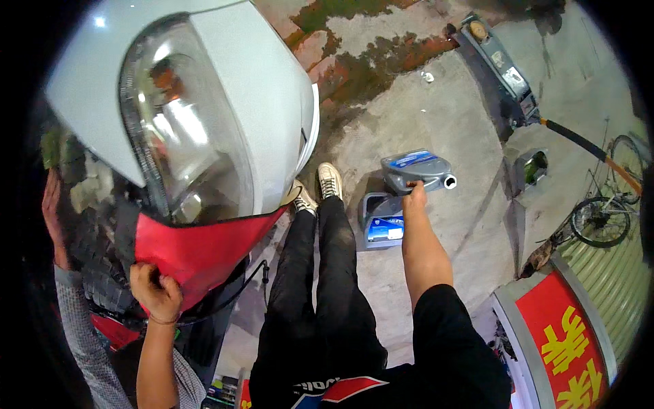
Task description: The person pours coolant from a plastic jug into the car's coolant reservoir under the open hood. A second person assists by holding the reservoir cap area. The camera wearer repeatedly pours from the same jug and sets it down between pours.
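Observation:
My right hand [415,194] is stretched out ahead of me, closed round the handle of a grey oil jug [415,163] with a blue label. The jug is tilted, its round white mouth [449,182] facing right. Below it on the ground is a second grey oil jug [385,232], partly hidden by the first jug and my forearm. My left hand [157,293], a thin band at its wrist, has its fingers curled against a red fender cover [204,252]. That cover is draped over the car's front corner, under the headlight [191,123].
At far left, another person's hand [51,211] and checked sleeve [85,334] reach over the engine bay [92,211]. A floor jack [501,65] with a long handle lies ahead right, near a cut-open container [533,167]. A bicycle [603,218] and red sign [562,334] are at right.

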A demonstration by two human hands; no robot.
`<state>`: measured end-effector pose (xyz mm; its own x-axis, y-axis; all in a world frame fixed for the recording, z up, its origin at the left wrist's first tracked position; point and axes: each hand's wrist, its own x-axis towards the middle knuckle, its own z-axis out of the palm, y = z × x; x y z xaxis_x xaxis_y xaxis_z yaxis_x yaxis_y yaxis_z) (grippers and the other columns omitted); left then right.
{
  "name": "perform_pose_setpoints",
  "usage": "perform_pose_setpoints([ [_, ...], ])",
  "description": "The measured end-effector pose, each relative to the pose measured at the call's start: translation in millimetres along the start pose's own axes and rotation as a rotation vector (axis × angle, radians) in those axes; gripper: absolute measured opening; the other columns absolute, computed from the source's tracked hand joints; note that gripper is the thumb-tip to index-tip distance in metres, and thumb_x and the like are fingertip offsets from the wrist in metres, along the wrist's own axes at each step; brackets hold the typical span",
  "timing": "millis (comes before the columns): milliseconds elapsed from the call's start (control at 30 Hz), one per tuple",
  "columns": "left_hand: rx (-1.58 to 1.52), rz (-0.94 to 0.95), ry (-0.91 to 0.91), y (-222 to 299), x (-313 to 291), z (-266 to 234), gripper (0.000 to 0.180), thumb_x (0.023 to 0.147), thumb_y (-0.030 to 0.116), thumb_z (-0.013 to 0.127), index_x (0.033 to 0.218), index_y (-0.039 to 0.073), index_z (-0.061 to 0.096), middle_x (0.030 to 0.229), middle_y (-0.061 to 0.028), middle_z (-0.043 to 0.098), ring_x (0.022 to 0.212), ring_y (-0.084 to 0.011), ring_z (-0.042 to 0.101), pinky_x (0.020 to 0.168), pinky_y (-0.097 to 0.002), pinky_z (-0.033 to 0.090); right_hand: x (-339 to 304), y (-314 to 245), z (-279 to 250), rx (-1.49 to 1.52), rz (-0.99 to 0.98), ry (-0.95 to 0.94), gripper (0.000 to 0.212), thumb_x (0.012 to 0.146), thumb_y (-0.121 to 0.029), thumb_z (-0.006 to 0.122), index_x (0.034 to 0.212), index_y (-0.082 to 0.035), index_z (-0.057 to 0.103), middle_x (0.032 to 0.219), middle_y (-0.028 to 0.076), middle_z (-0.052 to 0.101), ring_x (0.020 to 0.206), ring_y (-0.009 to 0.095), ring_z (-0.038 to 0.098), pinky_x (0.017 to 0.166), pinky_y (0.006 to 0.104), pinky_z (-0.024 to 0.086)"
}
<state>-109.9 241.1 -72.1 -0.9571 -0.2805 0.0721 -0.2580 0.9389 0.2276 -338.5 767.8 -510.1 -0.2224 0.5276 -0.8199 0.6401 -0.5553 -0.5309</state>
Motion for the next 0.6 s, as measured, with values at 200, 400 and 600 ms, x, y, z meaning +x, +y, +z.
perform_pose_setpoints([
  [200,-0.008,-0.063,-0.036,-12.6,-32.6,-12.2,0.039,0.085,0.001,0.048,0.123,-0.001,0.045,0.099,-0.0169,0.051,0.086,-0.0298,0.048,0.073,-0.0388,0.042,24.1,27.7,42.5,0.231,0.097,0.123,0.023,0.087,-0.008,0.059,0.108,0.002,0.059,0.103,0.015,0.061,0.087,0.031,0.062,0.084,0.0557,0.054],
  [400,-0.013,-0.019,-0.043,-12.1,-28.4,-10.0,0.037,0.087,0.005,0.049,0.124,0.003,0.044,0.104,-0.0161,0.051,0.09,-0.0284,0.047,0.08,-0.0405,0.04,52.7,56.4,67.3,0.234,0.156,0.141,0.043,0.096,-0.012,0.058,0.136,0.001,0.05,0.124,0.016,0.059,0.106,0.031,0.062,0.092,0.0569,0.051],
  [600,0.015,-0.016,0.021,-12.7,-27.6,-9.9,0.028,0.083,0.009,0.053,0.111,0.004,0.05,0.097,-0.0167,0.056,0.082,-0.0347,0.052,0.076,-0.0454,0.043,31.1,16.0,50.9,-0.326,0.374,-0.053,0.042,0.101,-0.045,0.051,0.121,-0.009,0.056,0.109,0.013,0.059,0.081,0.027,0.06,0.069,0.0443,0.053],
])
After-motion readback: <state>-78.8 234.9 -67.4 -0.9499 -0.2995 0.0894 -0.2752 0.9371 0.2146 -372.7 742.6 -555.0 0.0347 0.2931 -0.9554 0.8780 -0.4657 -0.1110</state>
